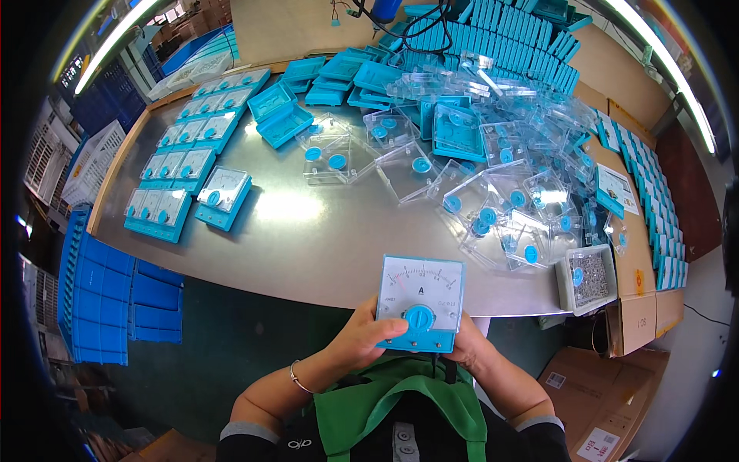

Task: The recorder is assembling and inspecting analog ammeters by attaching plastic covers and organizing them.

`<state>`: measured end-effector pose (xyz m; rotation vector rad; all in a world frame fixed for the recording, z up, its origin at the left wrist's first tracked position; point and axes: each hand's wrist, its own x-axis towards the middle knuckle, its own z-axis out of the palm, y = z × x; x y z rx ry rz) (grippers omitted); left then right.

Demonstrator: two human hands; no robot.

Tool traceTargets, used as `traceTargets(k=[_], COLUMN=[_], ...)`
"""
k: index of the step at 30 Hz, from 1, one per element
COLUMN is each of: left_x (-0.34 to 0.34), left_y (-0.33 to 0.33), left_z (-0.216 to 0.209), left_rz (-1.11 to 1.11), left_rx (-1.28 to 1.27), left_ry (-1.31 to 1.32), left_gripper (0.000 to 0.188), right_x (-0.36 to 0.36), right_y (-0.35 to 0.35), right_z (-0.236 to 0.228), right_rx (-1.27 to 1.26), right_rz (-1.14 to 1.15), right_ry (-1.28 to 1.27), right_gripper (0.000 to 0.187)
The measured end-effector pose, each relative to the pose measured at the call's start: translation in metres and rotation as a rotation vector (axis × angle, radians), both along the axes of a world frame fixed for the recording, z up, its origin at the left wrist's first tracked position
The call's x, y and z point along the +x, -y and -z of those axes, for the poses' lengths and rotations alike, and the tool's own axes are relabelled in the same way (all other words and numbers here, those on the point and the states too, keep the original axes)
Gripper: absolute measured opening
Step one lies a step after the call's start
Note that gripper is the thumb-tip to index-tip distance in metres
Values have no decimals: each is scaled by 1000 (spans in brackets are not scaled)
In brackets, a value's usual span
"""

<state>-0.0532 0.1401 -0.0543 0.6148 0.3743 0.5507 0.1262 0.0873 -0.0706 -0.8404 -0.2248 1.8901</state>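
Observation:
Close to my body, over the table's front edge, I hold an ammeter [422, 296] with a blue case, a white scale face and a round blue knob low on its front. It is tilted up so that its face shows. My left hand [360, 335] grips the lower left side, thumb at the front beside the knob. At the lower right side, my right hand [466, 340] is closed on the case, its fingers mostly hidden behind it. Nearest on the table are transparent covers [485, 219] with blue knobs, lying in a loose heap.
Finished-looking meters [158, 212] stand in rows at the left, one meter [223, 196] slightly apart. Blue empty cases [283, 123] and tall case stacks [493, 42] lie at the back. A white bin of small metal parts [608, 292] sits front right, beside more meters [654, 208] on cardboard.

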Motion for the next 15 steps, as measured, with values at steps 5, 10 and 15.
traceTargets(k=[5, 10, 15], left_x=[-3, -6, -8], left_y=[2, -7, -8], left_z=[0, 2, 1], left_rz=[-29, 10, 40], left_rx=[28, -64, -74], left_ry=[-47, 55, 42], left_gripper=[56, 57, 58], right_x=[-10, -10, -11], right_y=[4, 9, 8], right_z=[-7, -5, 7], right_rx=[-15, 101, 309], right_rz=[23, 44, 135], right_ry=[153, 14, 272], right_gripper=[36, 29, 20])
